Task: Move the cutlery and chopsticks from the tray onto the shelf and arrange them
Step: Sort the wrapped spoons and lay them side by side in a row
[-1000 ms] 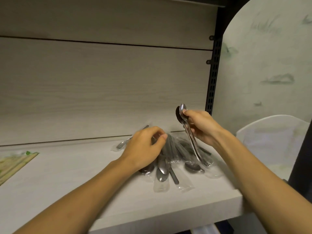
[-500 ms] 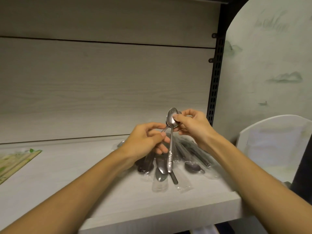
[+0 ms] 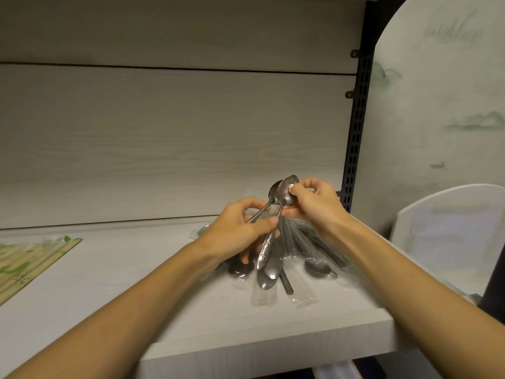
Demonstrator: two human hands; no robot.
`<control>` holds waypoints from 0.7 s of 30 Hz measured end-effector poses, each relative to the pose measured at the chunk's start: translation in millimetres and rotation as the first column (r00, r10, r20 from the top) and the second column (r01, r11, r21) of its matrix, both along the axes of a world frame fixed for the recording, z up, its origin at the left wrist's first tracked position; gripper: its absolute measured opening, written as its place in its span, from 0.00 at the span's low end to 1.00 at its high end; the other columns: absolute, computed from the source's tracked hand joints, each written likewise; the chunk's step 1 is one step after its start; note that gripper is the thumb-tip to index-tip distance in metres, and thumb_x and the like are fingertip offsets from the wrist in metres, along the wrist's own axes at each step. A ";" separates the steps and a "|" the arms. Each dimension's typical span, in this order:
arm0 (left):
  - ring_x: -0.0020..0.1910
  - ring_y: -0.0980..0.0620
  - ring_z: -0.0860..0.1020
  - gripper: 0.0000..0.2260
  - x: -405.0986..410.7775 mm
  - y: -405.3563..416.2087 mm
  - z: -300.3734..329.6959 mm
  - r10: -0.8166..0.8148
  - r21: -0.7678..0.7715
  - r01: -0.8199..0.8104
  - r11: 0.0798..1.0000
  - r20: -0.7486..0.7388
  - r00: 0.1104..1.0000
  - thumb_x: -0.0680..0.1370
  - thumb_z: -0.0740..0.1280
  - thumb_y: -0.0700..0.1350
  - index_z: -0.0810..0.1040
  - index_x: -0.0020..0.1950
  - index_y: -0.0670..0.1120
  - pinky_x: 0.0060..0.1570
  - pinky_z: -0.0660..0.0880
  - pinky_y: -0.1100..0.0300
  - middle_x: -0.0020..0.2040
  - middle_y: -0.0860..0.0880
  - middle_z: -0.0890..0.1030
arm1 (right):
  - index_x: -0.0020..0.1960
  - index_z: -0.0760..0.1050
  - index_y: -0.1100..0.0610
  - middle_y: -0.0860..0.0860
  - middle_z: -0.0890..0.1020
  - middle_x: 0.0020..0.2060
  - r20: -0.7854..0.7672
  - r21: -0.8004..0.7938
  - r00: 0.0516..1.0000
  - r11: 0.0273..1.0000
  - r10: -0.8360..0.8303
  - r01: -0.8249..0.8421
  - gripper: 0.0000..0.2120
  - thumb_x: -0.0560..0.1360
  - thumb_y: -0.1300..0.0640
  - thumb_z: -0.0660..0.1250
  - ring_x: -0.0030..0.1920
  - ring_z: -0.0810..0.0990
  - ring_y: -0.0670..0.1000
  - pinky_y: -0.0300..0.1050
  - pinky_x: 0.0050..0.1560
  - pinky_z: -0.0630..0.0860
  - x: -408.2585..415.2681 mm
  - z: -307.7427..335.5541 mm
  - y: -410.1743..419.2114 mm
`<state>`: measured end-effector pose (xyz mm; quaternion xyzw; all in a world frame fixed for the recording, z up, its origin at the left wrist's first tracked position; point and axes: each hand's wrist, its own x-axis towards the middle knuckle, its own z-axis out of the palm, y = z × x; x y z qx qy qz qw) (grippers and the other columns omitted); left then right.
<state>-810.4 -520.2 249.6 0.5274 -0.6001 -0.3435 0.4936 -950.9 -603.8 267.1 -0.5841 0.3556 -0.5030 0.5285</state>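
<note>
We are holding two bare metal spoons above the shelf (image 3: 136, 283), bowls up and handles slanting down. The front spoon (image 3: 285, 193) has a patterned handle hanging toward the pile below; our right hand (image 3: 314, 206) is pinching its bowl between thumb and fingers. The second spoon (image 3: 274, 193) is sitting just behind it, bowls overlapping, and its handle is running down-left into our left hand (image 3: 240, 231), whose thumb and fingers are closing around that handle. So each hand is clamped on one spoon, as far as we can judge; where the two bowls overlap, the right hand's fingers may be touching both.

Directly beneath, a pile of wrapped cutlery (image 3: 289, 258) is lying near the right end of the shelf, fanned out in clear plastic sleeves. We are counting four spoon bowls showing at its near edge and several dark handles behind, but the hands are covering part of the heap, so the full number cannot be told.

Well apart, at the left edge, one packet of chopsticks (image 3: 24, 266) with green print is resting on the shelf. To the right, past the black slotted upright (image 3: 354, 138), one pale tray (image 3: 448, 236) is standing.
</note>
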 end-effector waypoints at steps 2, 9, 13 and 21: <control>0.23 0.53 0.72 0.12 -0.4 2.5 -0.6 -0.042 0.022 0.041 0.999 0.054 0.998 0.77 0.69 0.41 0.74 0.60 0.46 0.19 0.65 0.65 0.37 0.45 0.84 | 0.49 0.69 0.62 0.58 0.81 0.36 0.056 0.013 0.998 0.999 0.031 -0.032 0.02 0.78 0.66 0.59 0.37 0.86 0.59 0.47 0.43 0.83 -0.4 -0.2 0.2; 0.21 0.59 0.64 0.08 9.1 -0.8 2.9 0.155 -0.021 -0.156 0.988 -0.019 0.988 0.80 0.62 0.42 0.81 0.50 0.43 0.22 0.61 0.70 0.22 0.58 0.66 | 0.58 0.67 0.60 0.59 0.82 0.43 -0.097 -0.049 0.993 0.997 0.060 -0.065 0.12 0.78 0.60 0.66 0.35 0.82 0.52 0.46 0.42 0.83 -3.6 -1.4 0.6; 0.20 0.58 0.61 0.10 31.6 9.2 6.1 0.254 -0.027 -0.255 0.967 -0.040 0.966 0.81 0.61 0.44 0.78 0.52 0.38 0.19 0.57 0.67 0.27 0.53 0.66 | 0.50 0.74 0.51 0.53 0.81 0.41 -0.505 -0.407 0.862 0.893 -0.045 -0.192 0.12 0.71 0.49 0.73 0.37 0.77 0.46 0.45 0.42 0.77 -9.6 -12.7 16.1; 0.23 0.56 0.64 0.09 56.9 31.6 -7.0 0.326 -0.043 -0.326 0.944 -0.002 0.945 0.81 0.60 0.39 0.79 0.53 0.46 0.20 0.60 0.67 0.34 0.49 0.71 | 0.51 0.73 0.43 0.44 0.80 0.39 -0.908 -0.336 0.398 0.794 -0.130 -0.507 0.23 0.62 0.33 0.71 0.40 0.77 0.43 0.42 0.43 0.75 -20.5 -18.7 47.0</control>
